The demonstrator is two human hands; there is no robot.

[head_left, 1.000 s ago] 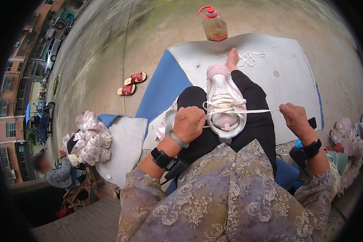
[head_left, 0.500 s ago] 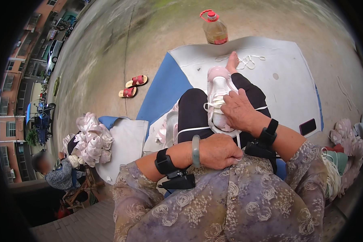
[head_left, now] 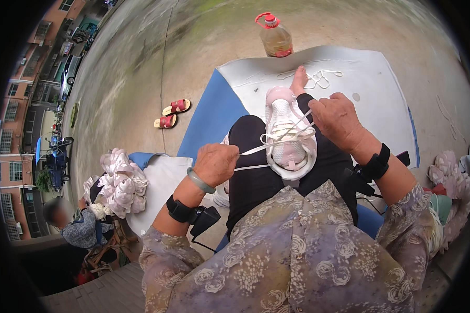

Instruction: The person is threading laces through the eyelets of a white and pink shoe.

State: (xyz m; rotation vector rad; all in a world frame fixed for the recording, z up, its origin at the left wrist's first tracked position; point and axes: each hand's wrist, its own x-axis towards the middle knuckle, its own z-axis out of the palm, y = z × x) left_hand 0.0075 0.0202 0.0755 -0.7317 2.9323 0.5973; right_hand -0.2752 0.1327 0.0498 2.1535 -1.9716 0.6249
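Observation:
A pink and white sneaker [head_left: 287, 136] rests sole-down on my lap, over black trousers. A white shoelace [head_left: 269, 147] runs across its eyelets. My left hand [head_left: 215, 163] is closed on the lace's left ends and holds them out to the left of the shoe. My right hand [head_left: 338, 118] sits at the shoe's right side, fingers pinched on the lace near the upper eyelets. Both wrists carry black bands.
A white and blue mat [head_left: 381, 88] lies on the concrete, with loose white laces [head_left: 318, 78] on it. A bottle of yellow liquid [head_left: 275, 37] stands at its far edge. Red sandals [head_left: 171, 113] lie left. A heap of pale shoes [head_left: 119, 182] and another person [head_left: 70, 224] are lower left.
Both hands were crossed over the shoe half a second ago. My left hand has moved out to the left with the lace, and my right hand has shifted to the shoe's right side.

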